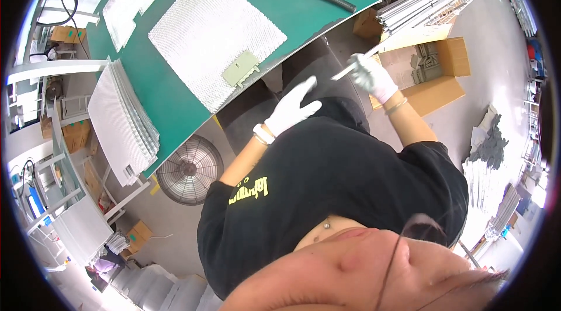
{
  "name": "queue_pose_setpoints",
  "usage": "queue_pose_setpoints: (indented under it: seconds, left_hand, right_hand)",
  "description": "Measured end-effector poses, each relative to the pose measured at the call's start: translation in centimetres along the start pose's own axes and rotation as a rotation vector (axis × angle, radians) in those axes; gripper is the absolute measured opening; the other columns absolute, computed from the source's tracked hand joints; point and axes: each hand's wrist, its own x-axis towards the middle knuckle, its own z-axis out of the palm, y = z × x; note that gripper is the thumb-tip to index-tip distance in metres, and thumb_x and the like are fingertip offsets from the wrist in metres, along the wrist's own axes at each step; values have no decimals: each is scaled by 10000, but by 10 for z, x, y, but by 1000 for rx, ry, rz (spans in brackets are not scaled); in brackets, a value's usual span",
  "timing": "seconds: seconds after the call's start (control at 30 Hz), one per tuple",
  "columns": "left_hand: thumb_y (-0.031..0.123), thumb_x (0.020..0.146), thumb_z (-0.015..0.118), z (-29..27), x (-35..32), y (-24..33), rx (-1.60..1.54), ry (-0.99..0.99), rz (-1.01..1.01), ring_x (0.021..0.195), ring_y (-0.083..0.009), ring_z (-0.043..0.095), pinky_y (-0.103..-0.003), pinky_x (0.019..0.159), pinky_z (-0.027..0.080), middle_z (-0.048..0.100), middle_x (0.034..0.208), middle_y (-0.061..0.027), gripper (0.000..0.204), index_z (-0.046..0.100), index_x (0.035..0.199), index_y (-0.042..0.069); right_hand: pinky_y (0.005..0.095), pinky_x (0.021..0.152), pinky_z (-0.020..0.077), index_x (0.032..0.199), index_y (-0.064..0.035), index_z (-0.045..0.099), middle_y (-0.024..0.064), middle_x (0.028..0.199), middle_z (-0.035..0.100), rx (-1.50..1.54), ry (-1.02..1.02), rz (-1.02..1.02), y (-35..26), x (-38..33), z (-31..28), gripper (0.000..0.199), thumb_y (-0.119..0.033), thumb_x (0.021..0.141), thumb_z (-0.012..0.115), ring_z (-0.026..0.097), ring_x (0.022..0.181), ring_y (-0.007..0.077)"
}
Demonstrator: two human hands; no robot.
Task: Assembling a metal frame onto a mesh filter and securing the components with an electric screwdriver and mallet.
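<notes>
Gripping a strip [342,74] in closed fingers, the right hand [372,79] holds it off the near edge of the table [146,84]; the left hand [294,108] is empty, thumb and fingers apart. The strip's tip points leftward, toward the left hand; its long axis slants up rightward. It appears slim, pale and straight, its far end indistinct against the carton [454,57].

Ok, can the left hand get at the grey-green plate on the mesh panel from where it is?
Probably yes: the left hand looks empty, the grey-green plate lies on top of the mesh panel near the table's edge, and nothing visible blocks the way.
</notes>
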Motion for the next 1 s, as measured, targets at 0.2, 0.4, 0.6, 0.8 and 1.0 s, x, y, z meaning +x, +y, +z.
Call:
queue_pose_setpoints:
  seconds: [0.2,0.4,0.6,0.8,1.0]
  left_hand:
    - [320,1035,608,-15,5,53,-523,90,257,1377,-235,527,-327,1157,387,545,1502,-118,618,439,1515,-30]
    - [812,917,455,-119,-126,67,-558,923,666,865,-328,711,-528,840,547,747,926,-193,861,755,921,5]
    - [741,1016,309,-170,-242,123,-263,1469,800,463,-146,314,-344,552,353,340,469,-7,715,424,595,175]
    - [758,1014,215,-149,-190,129,-135,996,316,414,-136,429,-281,425,331,549,545,-110,890,621,756,9]
    - [593,1096,284,-132,-119,126,-204,914,319,496,-117,520,-245,506,416,598,617,-75,758,672,942,-40]
  right_hand:
    - [388,909,554,1233,-33,615,98,1066,677,-57,-200,127,34,-31,116,306,-267,1036,623,678,1002,235]
    - [391,954,515,1293,60,565,160,1214,661,198,52,-290,-107,-14,21,370,-209,1040,532,649,1001,202]
    - [441,919,470,1111,19,606,136,1004,647,30,131,-886,-235,-53,-14,270,-168,918,574,589,979,255]
    - [433,816,440,849,-69,540,68,784,543,337,-523,-884,-252,-98,138,112,-158,915,557,544,788,223]
    - [307,860,512,1143,5,595,115,1103,650,-749,-351,-652,-120,16,284,331,-308,1092,504,611,977,161]
